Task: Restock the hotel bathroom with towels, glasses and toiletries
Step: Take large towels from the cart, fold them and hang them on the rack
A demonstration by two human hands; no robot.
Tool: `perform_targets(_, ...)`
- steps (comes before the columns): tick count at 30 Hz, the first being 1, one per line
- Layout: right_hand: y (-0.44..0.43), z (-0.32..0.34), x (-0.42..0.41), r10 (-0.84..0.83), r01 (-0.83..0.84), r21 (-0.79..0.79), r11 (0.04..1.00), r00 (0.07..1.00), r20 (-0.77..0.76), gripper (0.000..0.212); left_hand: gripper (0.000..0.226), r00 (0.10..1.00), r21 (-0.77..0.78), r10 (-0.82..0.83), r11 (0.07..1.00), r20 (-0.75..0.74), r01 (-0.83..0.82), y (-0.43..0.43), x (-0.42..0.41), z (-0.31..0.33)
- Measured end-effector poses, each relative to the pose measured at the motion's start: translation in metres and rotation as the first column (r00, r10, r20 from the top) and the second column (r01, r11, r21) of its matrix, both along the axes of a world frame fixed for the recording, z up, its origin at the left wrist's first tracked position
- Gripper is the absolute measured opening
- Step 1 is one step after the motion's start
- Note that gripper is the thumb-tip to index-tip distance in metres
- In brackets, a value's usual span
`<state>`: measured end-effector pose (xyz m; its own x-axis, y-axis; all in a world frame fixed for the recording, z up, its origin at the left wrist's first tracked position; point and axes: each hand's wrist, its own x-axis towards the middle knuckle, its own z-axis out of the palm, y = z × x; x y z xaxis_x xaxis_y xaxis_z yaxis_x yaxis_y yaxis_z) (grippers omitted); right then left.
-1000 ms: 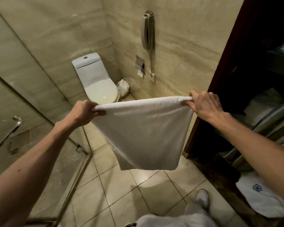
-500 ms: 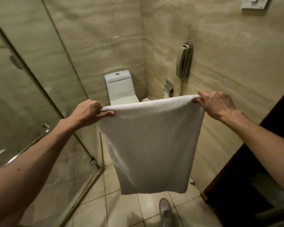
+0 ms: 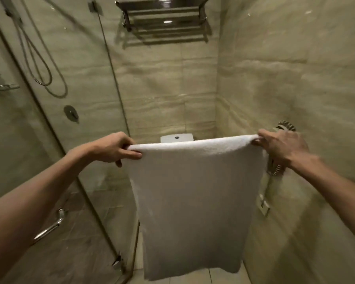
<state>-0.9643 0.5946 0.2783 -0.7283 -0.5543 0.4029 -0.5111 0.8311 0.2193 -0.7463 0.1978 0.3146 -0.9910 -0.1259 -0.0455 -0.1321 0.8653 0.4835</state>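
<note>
- Both grips pinch the top edge of the white towel (image 3: 193, 201). My left hand (image 3: 115, 148) clamps the left corner between thumb and curled fingers. My right hand (image 3: 281, 148) bunches the right corner the same way.
- The towel hangs flat in the air between them, in front of my chest. Its lower hem looks clear of the tiled floor (image 3: 213, 275), and it rests on nothing.
- A second ago I faced the toilet bowl and a dark doorway to the right. I have since turned and looked up, and the steel towel rack (image 3: 164, 19) now shows high on the far wall. The towel also hangs longer below my hands than it did, while the two-corner hold is unchanged.
- I judge this towel is bound for that rack. The lift is not yet made, and no glasses or toiletries are in view.
- The toilet cistern (image 3: 176, 138) peeks over the towel's top edge, directly below the rack.
- At left stands the glass shower door (image 3: 86, 191) with its chrome handle (image 3: 49, 228), and the shower hose (image 3: 43, 64) loops behind it.
- At right, a wall phone (image 3: 286, 127) sits partly hidden behind my right hand on the marbled wall (image 3: 285, 68).
</note>
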Motion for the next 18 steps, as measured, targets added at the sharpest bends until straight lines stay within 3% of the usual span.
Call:
perform_targets(2, -0.022, 0.018, -0.029, 0.036, -0.037, -0.031, 0.999, 0.999, -0.034, 0.044, 0.033, 0.997, -0.085, 0.067, 0.994, -0.041, -0.071, -0.014, -0.020, 0.011)
perform_targets(4, -0.049, 0.034, -0.061, 0.078, -0.083, -0.083, 0.993, 0.995, -0.054, 0.044, 0.022, 0.980, -0.188, 0.137, 0.969, -0.145, -0.164, -0.030, -0.041, 0.019)
perform_targets(10, -0.131, 0.072, -0.146, 0.104, -0.117, -0.143, 0.983, 0.990, -0.094, 0.045, 0.040, 0.875, -0.369, 0.327, 0.811, -0.358, -0.454, -0.095, -0.114, 0.029)
perform_targets(18, -0.239, 0.090, -0.256, 0.062, -0.068, -0.148, 0.987, 0.997, -0.048, 0.050, 0.041, 0.778, -0.390, 0.385, 0.702, -0.496, -0.596, -0.188, -0.235, 0.036)
